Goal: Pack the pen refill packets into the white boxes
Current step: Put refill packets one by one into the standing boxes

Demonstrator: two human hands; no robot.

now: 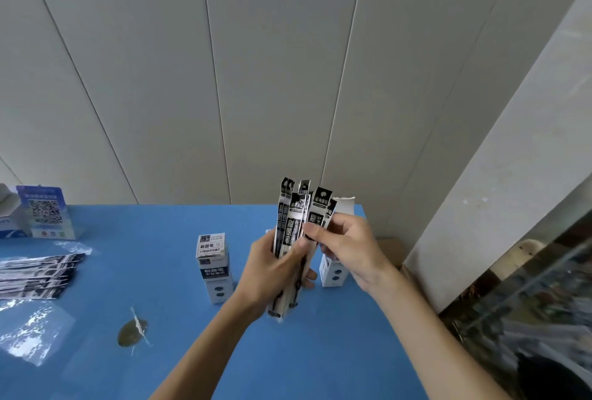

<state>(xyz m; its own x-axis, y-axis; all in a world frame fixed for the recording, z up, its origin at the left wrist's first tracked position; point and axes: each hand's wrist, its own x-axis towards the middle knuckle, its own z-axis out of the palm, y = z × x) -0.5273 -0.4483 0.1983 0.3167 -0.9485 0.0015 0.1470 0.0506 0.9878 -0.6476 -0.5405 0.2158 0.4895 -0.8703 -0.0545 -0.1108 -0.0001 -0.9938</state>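
Observation:
My left hand [272, 271] grips an upright bundle of several black-and-white pen refill packets [293, 223] above the blue table. My right hand [346, 239] pinches the upper part of one packet [318, 207] at the bundle's right side. Behind my right hand stands an open white box [333, 274], its top flap [344, 205] raised. A closed white box [214, 266] stands upright to the left of my hands. More refill packets [35, 274] lie in a flat pile at the table's left edge.
The blue table [288, 351] carries a QR-code stand [46, 212] and a white carton [8, 217] at the far left, clear plastic wrap [28, 332] at the near left, and a dark stain [131, 332]. A grey panelled wall rises behind; a glass case [528, 303] stands right.

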